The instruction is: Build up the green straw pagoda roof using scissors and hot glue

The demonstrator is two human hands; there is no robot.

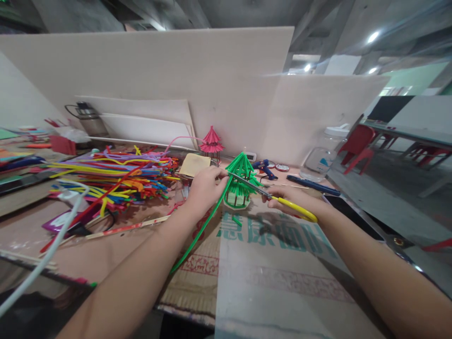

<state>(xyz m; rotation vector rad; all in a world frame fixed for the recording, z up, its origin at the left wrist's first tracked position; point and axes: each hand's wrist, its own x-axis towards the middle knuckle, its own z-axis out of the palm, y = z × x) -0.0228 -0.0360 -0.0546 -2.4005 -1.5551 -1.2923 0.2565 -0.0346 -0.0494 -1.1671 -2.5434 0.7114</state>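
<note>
My left hand (209,186) pinches a long green pipe cleaner (203,228) near its top end; the rest hangs down toward the table's front edge. In my right hand (287,197) are yellow-handled scissors (294,208), their blades pointing left toward the pinched pipe cleaner. Whether the blades touch it I cannot tell. Just behind the blades stands a small green pagoda model (242,165) with a tiered roof, brown posts and a pale base. A short green cut piece (236,221) lies in front of it.
A heap of coloured pipe cleaners (130,176) covers the left of the table. Behind are a pink pagoda model (212,140) and a blue glue gun (264,168). A clear bottle (321,155) and a phone (353,217) are at right. Printed cardboard (197,282) lies in front.
</note>
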